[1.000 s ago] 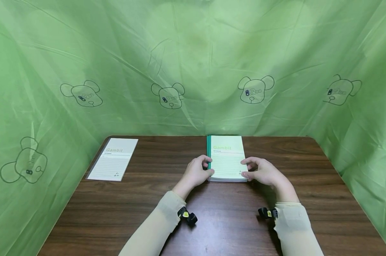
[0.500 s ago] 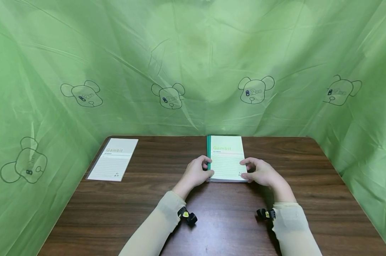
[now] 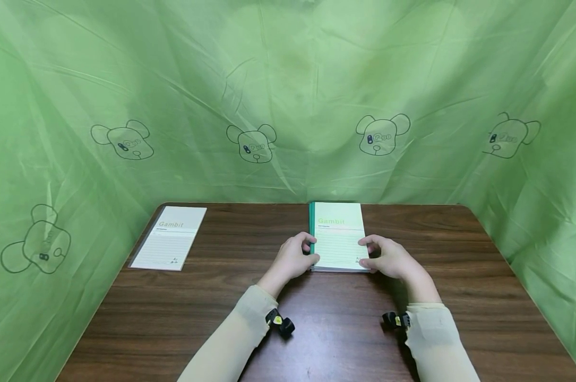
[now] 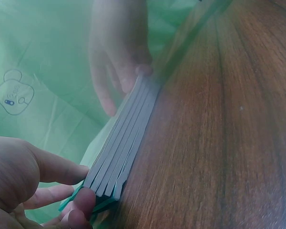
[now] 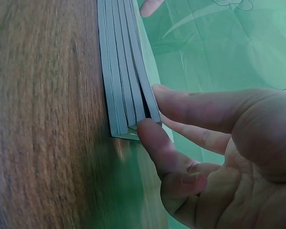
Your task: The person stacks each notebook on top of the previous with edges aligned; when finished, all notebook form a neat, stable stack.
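A stack of several notebooks [image 3: 339,239] with green spines and pale "Gambit" covers lies at the far middle of the table. My left hand [image 3: 295,255] pinches the top notebook at its spine side, near the lower left corner, thumb on the cover. At the lower right corner my right hand [image 3: 388,257] pinches the same notebook. In the right wrist view a fingertip [image 5: 150,131] sits under that notebook's corner, and a dark gap parts it from those below. The left wrist view shows the page edges [image 4: 121,138] between both hands.
Another white "Gambit" notebook [image 3: 169,239] lies flat at the table's far left. The dark wooden table [image 3: 249,217] meets a green curtain [image 3: 311,95] with bear-head drawings along its back and sides.
My right hand has shifted slightly to the left over the last second, staying at the notebook's lower right corner. The left hand has barely moved.
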### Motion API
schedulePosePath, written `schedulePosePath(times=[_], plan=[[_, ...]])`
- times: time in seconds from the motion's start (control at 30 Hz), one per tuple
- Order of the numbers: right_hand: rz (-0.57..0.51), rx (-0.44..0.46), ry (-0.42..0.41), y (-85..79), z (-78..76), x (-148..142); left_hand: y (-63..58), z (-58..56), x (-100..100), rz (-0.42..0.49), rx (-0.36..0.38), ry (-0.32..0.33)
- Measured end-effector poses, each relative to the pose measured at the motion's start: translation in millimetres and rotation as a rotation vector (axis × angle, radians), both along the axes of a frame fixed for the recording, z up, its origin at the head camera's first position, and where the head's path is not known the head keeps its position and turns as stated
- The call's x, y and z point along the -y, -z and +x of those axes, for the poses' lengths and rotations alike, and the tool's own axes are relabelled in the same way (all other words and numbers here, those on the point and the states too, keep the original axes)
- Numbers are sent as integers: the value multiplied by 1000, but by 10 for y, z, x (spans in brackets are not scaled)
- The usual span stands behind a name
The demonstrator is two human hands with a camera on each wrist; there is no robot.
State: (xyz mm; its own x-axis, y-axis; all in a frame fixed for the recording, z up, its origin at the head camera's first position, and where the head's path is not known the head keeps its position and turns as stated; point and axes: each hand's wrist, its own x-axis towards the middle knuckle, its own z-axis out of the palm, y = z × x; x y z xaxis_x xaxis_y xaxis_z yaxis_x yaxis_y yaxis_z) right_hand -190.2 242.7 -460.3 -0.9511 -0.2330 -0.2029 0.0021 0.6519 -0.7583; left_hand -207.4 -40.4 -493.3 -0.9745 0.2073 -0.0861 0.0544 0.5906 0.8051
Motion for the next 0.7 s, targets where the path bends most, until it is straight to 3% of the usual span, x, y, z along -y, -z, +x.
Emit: schedulePosePath(times=[0.7], plan=[[131, -66, -23, -52, -6, -13, 22, -24, 9, -17, -17, 17]])
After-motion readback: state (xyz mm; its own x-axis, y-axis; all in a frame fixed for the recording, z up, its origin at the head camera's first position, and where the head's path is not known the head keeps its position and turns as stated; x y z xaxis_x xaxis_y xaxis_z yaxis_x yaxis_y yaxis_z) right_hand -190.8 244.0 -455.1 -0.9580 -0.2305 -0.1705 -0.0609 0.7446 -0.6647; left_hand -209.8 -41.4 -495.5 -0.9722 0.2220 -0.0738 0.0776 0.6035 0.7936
